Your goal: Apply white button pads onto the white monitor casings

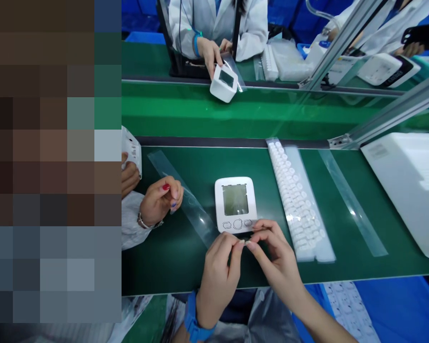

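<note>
Spanning the scene, a smooth green counter (186, 267). At 3 o'clock, a white foam tray (411, 190); at 1 o'clock, a bumpy strip of round white buttons (300, 209). At centre, a glossy white rounded-square device (235, 204), lying flat. Just below, left hand (219, 271) and right hand (275, 255), fingertips pinched together on something too small to tell.

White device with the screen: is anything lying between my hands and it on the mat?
Nothing visible. The left hand and right hand meet fingertip to fingertip just below the white device; the film strip and button sheet lie off to its sides.
</note>
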`<move>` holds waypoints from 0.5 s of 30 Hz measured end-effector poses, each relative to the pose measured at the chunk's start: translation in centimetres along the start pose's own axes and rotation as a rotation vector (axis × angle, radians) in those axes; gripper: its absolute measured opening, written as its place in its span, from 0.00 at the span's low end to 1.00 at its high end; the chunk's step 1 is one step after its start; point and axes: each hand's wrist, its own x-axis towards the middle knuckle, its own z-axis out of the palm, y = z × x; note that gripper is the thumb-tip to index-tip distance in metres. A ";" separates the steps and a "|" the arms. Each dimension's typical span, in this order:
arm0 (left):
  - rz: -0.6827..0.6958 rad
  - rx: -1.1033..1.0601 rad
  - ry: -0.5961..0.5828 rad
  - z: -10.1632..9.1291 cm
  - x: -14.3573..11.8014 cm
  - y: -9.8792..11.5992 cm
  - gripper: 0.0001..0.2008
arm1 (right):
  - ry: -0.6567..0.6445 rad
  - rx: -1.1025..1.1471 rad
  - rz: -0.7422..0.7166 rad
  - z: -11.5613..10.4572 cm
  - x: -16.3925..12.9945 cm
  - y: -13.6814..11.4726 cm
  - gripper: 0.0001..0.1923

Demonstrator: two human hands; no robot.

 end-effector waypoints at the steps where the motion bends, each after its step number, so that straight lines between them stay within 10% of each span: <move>1: 0.023 0.037 0.021 0.0 -0.1 -0.1 0.12 | 0.027 -0.032 -0.012 -0.1 0.1 0.1 0.05; 15: 0.205 0.468 0.194 0.1 -0.5 -1.7 0.15 | 0.157 -0.011 0.087 -0.2 2.6 2.1 0.10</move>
